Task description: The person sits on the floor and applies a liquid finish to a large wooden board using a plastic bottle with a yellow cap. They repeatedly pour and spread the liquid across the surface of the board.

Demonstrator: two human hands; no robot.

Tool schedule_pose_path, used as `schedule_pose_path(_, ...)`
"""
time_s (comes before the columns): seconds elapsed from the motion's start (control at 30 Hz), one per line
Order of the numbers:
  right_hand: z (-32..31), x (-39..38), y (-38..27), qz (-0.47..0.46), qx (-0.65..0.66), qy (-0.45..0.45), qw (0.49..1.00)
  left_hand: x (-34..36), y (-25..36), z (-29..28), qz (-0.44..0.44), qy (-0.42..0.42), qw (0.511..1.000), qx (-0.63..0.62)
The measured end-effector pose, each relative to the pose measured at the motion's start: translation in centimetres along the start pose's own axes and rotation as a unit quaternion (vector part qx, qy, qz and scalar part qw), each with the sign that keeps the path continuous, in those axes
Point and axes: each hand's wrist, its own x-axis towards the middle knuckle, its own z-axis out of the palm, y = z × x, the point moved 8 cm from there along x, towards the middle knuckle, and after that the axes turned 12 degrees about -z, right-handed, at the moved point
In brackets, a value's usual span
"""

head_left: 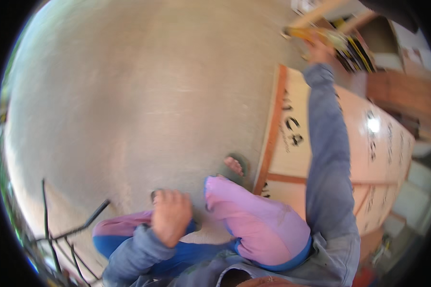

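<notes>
With my right arm stretched far out to the upper right, my right hand [319, 51] is closed round a blurred yellow bottle-like thing [299, 33] with a dark tip. Close beside it lie black-and-yellow striped items [357, 53], too smeared to name. My left hand [171, 217] hangs loosely in front of my bent left leg, its back toward me, the fingers slightly bent and smeared. Nothing shows in it. The dark edge near its thumb belongs to something partly hidden behind the hand.
A large pale panelled box [292, 124] with orange-brown edging and black lettering stands under my right arm. My right foot wears a dark slipper [242, 165] on the grey floor [143, 86]. Thin black metal bars [50, 237] rise at lower left. Wooden pieces [321, 12] lie at upper right.
</notes>
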Motion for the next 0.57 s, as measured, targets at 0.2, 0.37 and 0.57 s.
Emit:
schedule_pose_path(0.2, -3.3, -2.1, -2.7, 0.339, 0.377, -0.078, 0.858, -3.0, 10.9, -1.2, 0.159, 0.052, 0.98, -0.106)
schedule_pose_path(0.37, -2.8, -17.9, -13.9, 0.414, 0.306, -0.043, 0.856, -2.8, 9.7, 1.9, 0.133, 0.004, 0.977, -0.166)
schedule_pose_path(0.57, -16.8, -32.5, -26.2, 0.495, 0.235, 0.056, 0.835, -9.3, 5.6, -3.8, 0.046, -0.022, 0.947, -0.318)
